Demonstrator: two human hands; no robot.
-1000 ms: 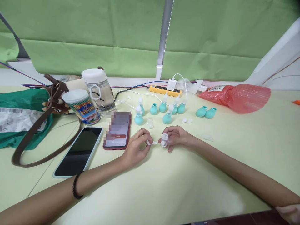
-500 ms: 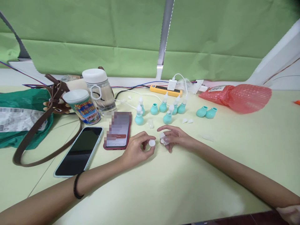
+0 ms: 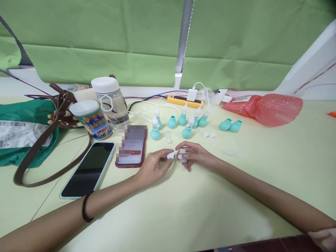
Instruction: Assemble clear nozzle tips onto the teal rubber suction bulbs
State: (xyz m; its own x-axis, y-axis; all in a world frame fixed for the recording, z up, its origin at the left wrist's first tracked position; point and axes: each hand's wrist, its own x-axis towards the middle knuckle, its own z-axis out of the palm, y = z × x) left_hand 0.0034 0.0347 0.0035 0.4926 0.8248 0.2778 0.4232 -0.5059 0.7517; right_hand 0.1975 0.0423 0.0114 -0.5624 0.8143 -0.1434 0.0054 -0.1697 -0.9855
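Note:
Between thumb and index finger, my left hand pinches a small white cone-shaped nozzle tip. My right hand, just to its right, grips a clear plastic connector. A small gap separates the two pieces. Beyond my hands stand several teal bulbs with white tips, among them one teal bulb with a tip and another. A bare teal bulb stands among them. Another clear connector and two loose white tips lie on the table.
Two bare teal bulbs lie to the right, before a red bubble-wrap bag. Left are two phones, one teal-cased and one red-cased, a noodle cup, a water bottle and a brown strap. Behind is a yellow power strip.
The tip in my left hand has turned from its round open end facing me to its cone pointing right. The connector in my right hand has tilted more upright.

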